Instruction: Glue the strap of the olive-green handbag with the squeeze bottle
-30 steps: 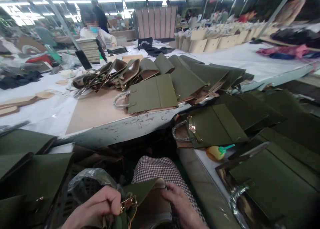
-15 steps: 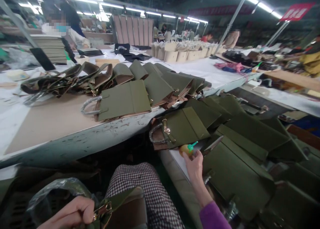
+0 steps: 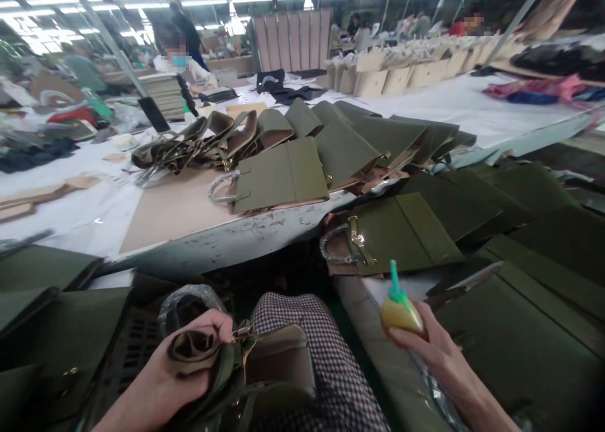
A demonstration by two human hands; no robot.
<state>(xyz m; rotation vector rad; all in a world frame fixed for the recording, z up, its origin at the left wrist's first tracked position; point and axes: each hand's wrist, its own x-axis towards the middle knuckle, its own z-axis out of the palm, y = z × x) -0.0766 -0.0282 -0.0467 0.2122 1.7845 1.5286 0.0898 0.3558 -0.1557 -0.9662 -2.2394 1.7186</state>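
My left hand (image 3: 189, 356) is wrapped round the rolled strap of a green bag (image 3: 278, 356) with gold hardware, which rests against my checkered lap (image 3: 302, 312). The bag's plastic-wrapped handle (image 3: 177, 306) loops up behind that hand. At the right, my right hand (image 3: 430, 337) grips a small yellowish bottle (image 3: 401, 312) whose green nozzle points up. Just behind the bottle, a green bag with a gold clasp (image 3: 401, 233) lies flat on the side surface. Another green bag (image 3: 283, 174) lies at the near edge of the white table.
Green bags are heaped at the right (image 3: 534, 331), at the left (image 3: 94, 331) and along the white table (image 3: 108, 199). Cream bags (image 3: 401, 73) stand in rows farther back. A masked person (image 3: 182, 60) is across the table near a stack of sheets (image 3: 163, 98).
My right hand has lifted the bottle off the side surface and brought it nearer, nozzle upright. My left hand now shows more fully round the rolled strap. The view has turned left.
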